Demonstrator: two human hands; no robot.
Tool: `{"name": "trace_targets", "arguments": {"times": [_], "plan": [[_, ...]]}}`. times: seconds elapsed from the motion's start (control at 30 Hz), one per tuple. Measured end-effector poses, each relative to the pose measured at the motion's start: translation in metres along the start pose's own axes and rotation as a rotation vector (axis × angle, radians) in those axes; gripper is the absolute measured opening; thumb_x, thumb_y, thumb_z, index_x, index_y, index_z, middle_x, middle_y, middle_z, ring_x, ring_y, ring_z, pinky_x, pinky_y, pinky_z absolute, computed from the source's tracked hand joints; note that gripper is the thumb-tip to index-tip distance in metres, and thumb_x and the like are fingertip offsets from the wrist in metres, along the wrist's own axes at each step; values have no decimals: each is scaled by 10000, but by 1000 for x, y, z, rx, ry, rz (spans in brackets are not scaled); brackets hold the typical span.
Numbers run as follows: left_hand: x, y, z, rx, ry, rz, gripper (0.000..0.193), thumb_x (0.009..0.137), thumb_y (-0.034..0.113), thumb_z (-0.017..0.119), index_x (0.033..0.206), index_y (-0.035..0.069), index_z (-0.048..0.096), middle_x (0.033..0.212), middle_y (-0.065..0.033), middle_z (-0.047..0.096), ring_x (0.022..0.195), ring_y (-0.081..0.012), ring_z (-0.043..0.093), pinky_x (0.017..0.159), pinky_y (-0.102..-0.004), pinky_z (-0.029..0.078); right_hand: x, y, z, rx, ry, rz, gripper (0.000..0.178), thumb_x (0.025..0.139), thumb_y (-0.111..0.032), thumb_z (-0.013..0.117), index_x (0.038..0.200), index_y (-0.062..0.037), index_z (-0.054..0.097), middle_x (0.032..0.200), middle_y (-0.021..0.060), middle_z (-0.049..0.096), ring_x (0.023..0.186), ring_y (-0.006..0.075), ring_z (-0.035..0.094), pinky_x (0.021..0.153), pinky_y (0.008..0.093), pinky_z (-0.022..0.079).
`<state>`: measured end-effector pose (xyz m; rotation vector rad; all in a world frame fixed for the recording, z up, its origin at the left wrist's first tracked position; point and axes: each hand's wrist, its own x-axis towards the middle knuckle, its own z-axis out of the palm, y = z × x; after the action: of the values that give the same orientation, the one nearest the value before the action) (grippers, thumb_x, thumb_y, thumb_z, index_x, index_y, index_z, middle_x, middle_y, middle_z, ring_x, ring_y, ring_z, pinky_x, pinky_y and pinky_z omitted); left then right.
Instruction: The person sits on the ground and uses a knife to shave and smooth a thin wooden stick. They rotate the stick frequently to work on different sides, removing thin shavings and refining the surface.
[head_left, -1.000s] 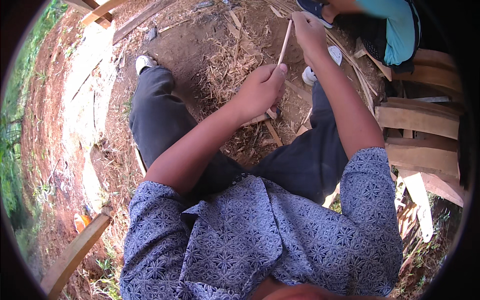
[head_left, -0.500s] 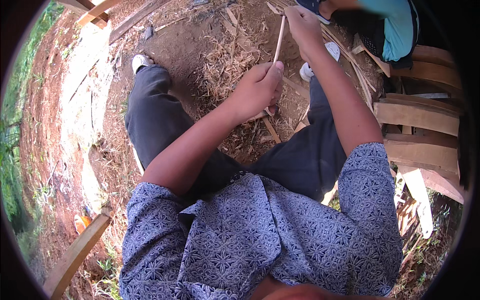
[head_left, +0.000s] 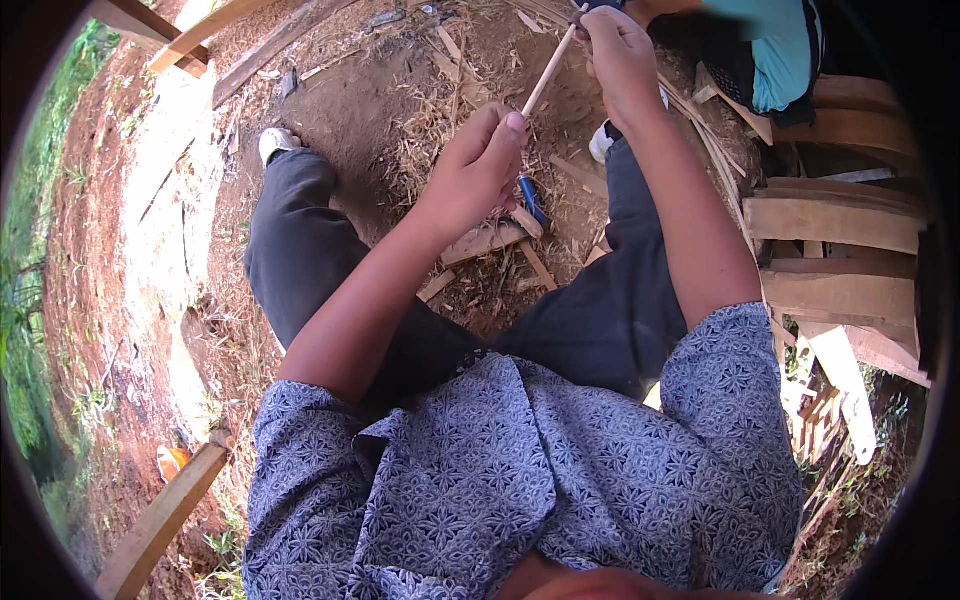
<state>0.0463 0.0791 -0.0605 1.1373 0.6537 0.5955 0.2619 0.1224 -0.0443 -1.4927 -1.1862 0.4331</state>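
Observation:
A thin, pale wooden stick [head_left: 549,77] slants between my two hands, away from me and to the right. My left hand [head_left: 476,165] is closed round its near end, thumb lying along the top. At the far end my right hand [head_left: 618,55] has its fingers closed on the stick; a small dark bit shows by those fingertips, too little to name. Below my left hand, on the ground between my legs, lies a blue, cylinder-like object [head_left: 533,203], beside a wooden piece [head_left: 485,241].
Wood shavings [head_left: 425,150] cover the soil ahead. Curved boards [head_left: 835,222] are stacked at my right. Another person's turquoise sleeve [head_left: 780,60] shows at the far right. Long thin strips [head_left: 710,140] lie beside my right leg; a timber [head_left: 165,515] stands at the near left.
My left hand has moved left and slightly nearer the far side, uncovering the blue object. My right hand has shifted a little right. The stick now slants more, with more of it showing.

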Motion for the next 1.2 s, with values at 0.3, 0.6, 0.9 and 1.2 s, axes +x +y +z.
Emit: {"name": "trace_targets", "arguments": {"times": [0.3, 0.6, 0.9, 1.2], "plan": [[0, -16, -6, 211, 168, 132, 284, 1030, 262, 389, 826, 86, 477, 636, 23, 401, 523, -65, 390, 468, -251, 331, -15, 24, 0, 0, -106, -43, 251, 929, -205, 528, 854, -2, 656, 678, -17, 585, 635, 79, 525, 585, 265, 410], [5, -2, 1, -267, 107, -94, 263, 999, 244, 349, 749, 162, 348, 577, 42, 280, 474, -89, 230, 446, -280, 248, -32, 13, 38, -113, -215, -19, 264, 911, -228, 547, 794, -32, 680, 633, -15, 536, 601, 60, 465, 552, 272, 371], [6, 1, -9, -437, 82, -179, 251, 984, 249, 352, 744, 175, 338, 584, 52, 251, 482, -90, 233, 458, -283, 255, -55, 0, 52, -164, -218, -36, 267, 897, -251, 567, 787, -22, 650, 613, -5, 499, 596, 68, 452, 561, 280, 364], [4, 1, -6, -419, 11, -182, 264, 995, 280, 329, 755, 173, 340, 590, 46, 271, 495, -90, 233, 462, -275, 242, -51, -1, 45, -126, -155, -46, 355, 866, -303, 604, 660, -18, 557, 536, 19, 469, 531, 96, 439, 509, 318, 370]]}}
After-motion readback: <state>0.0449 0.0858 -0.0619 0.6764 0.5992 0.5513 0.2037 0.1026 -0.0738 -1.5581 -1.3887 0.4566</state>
